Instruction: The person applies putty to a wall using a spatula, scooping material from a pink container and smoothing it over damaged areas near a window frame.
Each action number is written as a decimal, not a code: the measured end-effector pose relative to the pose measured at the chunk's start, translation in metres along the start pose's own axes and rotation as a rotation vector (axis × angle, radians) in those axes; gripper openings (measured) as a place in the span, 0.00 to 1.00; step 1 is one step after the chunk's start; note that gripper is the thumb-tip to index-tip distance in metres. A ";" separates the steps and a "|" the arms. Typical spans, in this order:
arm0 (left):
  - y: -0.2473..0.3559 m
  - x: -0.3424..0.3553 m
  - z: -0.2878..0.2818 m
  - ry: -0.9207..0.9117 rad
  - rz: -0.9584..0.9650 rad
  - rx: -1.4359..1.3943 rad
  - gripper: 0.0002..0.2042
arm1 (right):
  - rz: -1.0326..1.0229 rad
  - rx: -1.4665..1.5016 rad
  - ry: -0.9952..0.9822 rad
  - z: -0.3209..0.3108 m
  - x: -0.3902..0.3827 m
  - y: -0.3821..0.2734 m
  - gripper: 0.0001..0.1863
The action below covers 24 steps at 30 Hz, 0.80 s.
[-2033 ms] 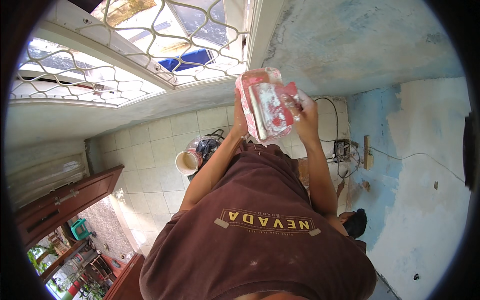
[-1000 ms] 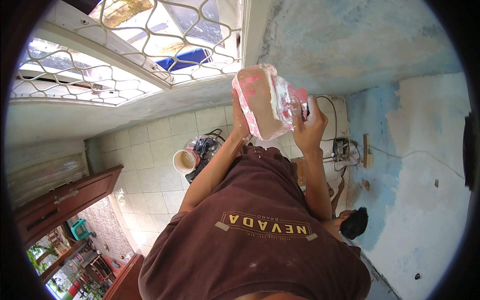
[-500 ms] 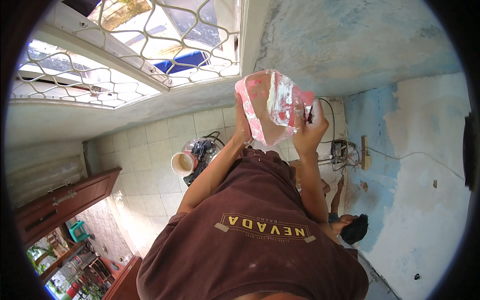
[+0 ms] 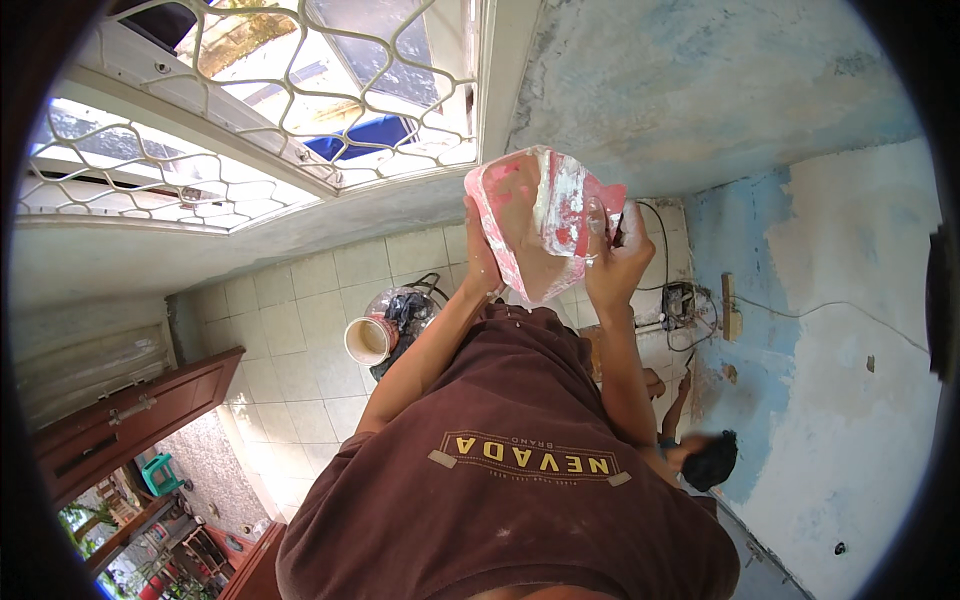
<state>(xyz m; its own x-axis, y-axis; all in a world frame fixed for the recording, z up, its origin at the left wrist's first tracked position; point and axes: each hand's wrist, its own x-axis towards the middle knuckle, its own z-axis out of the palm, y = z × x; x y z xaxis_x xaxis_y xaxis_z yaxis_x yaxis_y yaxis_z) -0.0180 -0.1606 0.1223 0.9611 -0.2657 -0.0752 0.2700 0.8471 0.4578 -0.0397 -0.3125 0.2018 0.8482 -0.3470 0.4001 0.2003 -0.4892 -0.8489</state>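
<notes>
In front of my chest I hold up a pink plastic tub [image 4: 485, 215], its inside coated with brownish-grey paste and its rim smeared white. My left hand [image 4: 482, 258] grips the tub's left side, fingers partly hidden beneath it. A red putty scraper [image 4: 568, 212], crusted with white filler along its broad edge, lies across the right part of the tub. My right hand [image 4: 620, 262] is closed on the scraper, thumb on top; something dark shows between its fingers. A few whitish drips show on my shirt's lower edge.
A barred window [image 4: 340, 90] opens at the upper left beside a patchy plastered wall [image 4: 700, 80]. On the tiled floor stand a bucket [image 4: 370, 340] and a black plastic bag [image 4: 408, 312]. A co-worker [image 4: 708, 460] crouches at right near tangled cables [image 4: 685, 305]. A brown door [image 4: 150, 410] stands left.
The tub has tilted slightly and shifted a little down and left, showing more of its pasted inside. The scraper stays against it in my right hand.
</notes>
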 end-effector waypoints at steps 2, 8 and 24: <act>0.003 0.000 0.000 -0.003 -0.004 0.014 0.41 | 0.006 -0.009 -0.027 -0.003 0.007 -0.004 0.14; 0.008 0.003 -0.011 -0.031 -0.067 0.018 0.41 | -0.005 -0.078 -0.127 -0.013 0.030 -0.018 0.11; 0.013 0.008 -0.039 0.004 -0.074 0.139 0.39 | -0.024 -0.165 -0.305 -0.004 0.048 -0.032 0.10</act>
<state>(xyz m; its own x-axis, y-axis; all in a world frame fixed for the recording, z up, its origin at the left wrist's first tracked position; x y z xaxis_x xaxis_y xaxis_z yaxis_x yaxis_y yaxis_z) -0.0044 -0.1335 0.0928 0.9393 -0.3227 -0.1163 0.3293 0.7532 0.5695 -0.0071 -0.3165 0.2494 0.9568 -0.0905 0.2765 0.1613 -0.6257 -0.7632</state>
